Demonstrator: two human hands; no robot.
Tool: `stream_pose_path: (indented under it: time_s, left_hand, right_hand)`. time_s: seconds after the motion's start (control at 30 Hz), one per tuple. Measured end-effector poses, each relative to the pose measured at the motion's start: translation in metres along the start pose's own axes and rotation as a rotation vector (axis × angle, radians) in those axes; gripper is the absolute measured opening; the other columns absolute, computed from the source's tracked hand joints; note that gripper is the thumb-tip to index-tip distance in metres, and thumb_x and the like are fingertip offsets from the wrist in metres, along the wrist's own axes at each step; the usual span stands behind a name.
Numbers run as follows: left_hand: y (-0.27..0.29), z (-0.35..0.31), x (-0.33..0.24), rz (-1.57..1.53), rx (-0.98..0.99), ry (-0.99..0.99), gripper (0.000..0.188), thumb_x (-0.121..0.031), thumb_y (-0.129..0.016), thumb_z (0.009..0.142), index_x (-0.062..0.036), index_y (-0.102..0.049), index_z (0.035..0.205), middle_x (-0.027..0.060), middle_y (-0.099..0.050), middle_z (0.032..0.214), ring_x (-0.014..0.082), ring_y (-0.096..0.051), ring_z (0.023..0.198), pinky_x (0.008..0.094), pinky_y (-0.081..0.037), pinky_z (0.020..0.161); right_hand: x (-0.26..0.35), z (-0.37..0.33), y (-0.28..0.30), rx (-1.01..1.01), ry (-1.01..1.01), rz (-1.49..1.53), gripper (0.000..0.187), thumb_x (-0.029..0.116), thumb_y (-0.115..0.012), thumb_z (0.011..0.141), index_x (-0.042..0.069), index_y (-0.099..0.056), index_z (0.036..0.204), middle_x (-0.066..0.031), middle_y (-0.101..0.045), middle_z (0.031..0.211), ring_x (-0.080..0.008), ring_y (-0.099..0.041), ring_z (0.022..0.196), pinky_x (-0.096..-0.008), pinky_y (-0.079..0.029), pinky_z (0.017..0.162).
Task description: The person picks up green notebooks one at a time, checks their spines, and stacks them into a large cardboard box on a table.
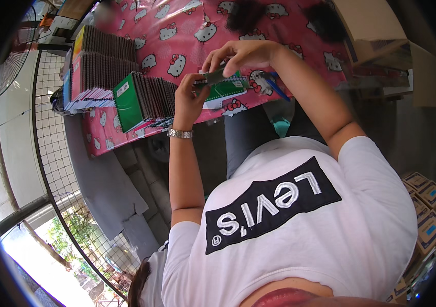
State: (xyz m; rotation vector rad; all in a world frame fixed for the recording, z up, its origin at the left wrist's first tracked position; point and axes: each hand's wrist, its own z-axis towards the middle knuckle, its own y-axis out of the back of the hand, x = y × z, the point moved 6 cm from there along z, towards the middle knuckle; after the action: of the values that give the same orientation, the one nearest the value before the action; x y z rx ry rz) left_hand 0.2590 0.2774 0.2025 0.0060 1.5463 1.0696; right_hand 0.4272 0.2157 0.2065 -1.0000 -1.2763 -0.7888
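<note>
Surface (187,48), pink-covered, spreads beyond the left hand (190,100) and right hand (246,52). Spiral notebooks (151,100) stand packed together just left of the left hand. The green notebook (223,92) is probably best held flat and steady while being worked on; it lies just below the right hand. The right hand looks clamped on a small dark piece (216,77); the left hand curls beside it, its grip impossible to tell.

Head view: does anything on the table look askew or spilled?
No spill shows on the table. Slightly askew: a blue object lies slanted, one end close to the near edge, where it could perhaps be knocked off.
</note>
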Motion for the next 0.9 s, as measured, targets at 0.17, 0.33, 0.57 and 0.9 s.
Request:
stream_pose_path:
  time_s: [0.17,0.33,0.57,0.9]
  left_hand:
    - [0.000,-0.003,0.002,-0.141,-0.069,0.106,0.020,0.000,-0.067,0.088,0.0036,-0.062,0.107,0.0049,-0.066,0.096,0.0082,-0.062,0.081,0.0218,-0.050,0.072]
    - [-0.002,-0.025,0.014,-0.563,-0.345,0.104,0.018,-0.001,-0.064,0.092,0.0036,-0.064,0.110,0.0052,-0.067,0.094,0.0091,-0.063,0.081,0.0240,-0.056,0.068]
    - [-0.014,-0.035,0.023,-0.465,-0.455,0.136,0.022,-0.010,-0.068,0.093,0.0041,-0.063,0.109,0.0065,-0.066,0.095,0.0083,-0.063,0.079,0.0233,-0.056,0.067]
    - [-0.017,-0.034,0.021,-0.456,-0.447,0.058,0.019,0.002,-0.060,0.093,0.0049,-0.063,0.111,0.0050,-0.067,0.096,0.0079,-0.061,0.083,0.0235,-0.054,0.071]
  right_hand:
    - [-0.031,-0.027,0.068,-0.657,-0.271,-1.221,0.048,0.030,-0.078,0.075,0.009,-0.068,0.117,-0.0118,-0.057,0.131,-0.0298,-0.056,0.116,-0.0370,-0.043,0.101]
    - [-0.055,-0.105,0.049,-1.038,0.229,-0.970,0.065,0.035,-0.075,0.079,0.009,-0.053,0.135,-0.0148,-0.055,0.129,-0.0368,-0.048,0.126,-0.0460,-0.040,0.105]
    - [-0.095,-0.150,-0.024,-0.900,-0.136,-1.428,0.053,0.024,-0.074,0.079,0.004,-0.058,0.125,-0.0164,-0.059,0.122,-0.0353,-0.055,0.113,-0.0416,-0.045,0.100]
    - [0.009,-0.064,-0.086,-0.798,0.401,-1.046,0.046,0.024,-0.077,0.071,0.004,-0.068,0.112,-0.0124,-0.065,0.106,-0.0301,-0.060,0.102,-0.0390,-0.051,0.090]
